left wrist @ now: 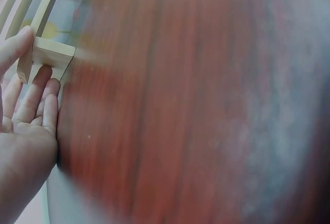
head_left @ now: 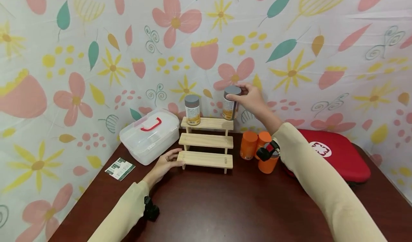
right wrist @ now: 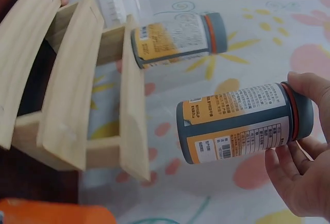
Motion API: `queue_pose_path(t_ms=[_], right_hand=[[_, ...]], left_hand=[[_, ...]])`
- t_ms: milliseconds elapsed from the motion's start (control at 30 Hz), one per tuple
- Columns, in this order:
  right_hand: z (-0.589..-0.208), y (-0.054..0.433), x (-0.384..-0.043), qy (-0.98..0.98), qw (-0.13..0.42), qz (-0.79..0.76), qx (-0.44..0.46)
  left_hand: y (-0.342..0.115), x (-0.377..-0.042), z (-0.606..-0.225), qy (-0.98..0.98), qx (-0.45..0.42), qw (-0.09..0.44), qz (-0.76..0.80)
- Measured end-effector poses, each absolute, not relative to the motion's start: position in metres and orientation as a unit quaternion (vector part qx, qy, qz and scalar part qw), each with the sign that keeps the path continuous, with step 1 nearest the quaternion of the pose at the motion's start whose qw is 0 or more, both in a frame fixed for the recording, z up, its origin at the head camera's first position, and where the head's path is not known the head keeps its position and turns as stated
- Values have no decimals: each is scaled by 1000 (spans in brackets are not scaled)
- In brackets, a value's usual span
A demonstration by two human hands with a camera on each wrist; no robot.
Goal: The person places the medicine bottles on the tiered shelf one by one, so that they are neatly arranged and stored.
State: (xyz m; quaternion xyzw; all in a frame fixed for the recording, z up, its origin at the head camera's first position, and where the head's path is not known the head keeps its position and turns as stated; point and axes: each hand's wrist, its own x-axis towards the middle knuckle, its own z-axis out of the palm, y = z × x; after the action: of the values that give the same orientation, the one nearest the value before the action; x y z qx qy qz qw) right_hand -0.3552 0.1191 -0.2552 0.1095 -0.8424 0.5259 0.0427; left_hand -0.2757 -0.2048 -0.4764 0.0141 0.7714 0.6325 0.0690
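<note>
A three-step wooden stand [head_left: 206, 140] is on the dark table. My left hand [head_left: 165, 166] holds the left end of its lowest step, thumb on top and fingers underneath, as the left wrist view also shows. My right hand [head_left: 252, 99] grips a supplement bottle [right wrist: 234, 123] by its grey lid, thumb on one side and fingers on the other. That bottle is over the right end of the top step; the right wrist view shows a gap between its base and the wood. A similar bottle [head_left: 192, 110] stands upright on the top step's left end.
Left of the stand is a clear plastic box [head_left: 151, 136] with a red handle, and a printed card [head_left: 120, 169] in front of it. Several orange bottles [head_left: 249, 146] stand to the right, below my right forearm. A red first-aid case [head_left: 338, 156] lies farther right. Patterned fabric [head_left: 206, 27] hangs behind.
</note>
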Motion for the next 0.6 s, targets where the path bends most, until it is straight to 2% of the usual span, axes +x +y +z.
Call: queue_pose_path(t_ms=[600], right_hand=[[-292,81,-372,-840,13,537,77]], left_hand=[[-206,-278,-479,765,23,66,640]])
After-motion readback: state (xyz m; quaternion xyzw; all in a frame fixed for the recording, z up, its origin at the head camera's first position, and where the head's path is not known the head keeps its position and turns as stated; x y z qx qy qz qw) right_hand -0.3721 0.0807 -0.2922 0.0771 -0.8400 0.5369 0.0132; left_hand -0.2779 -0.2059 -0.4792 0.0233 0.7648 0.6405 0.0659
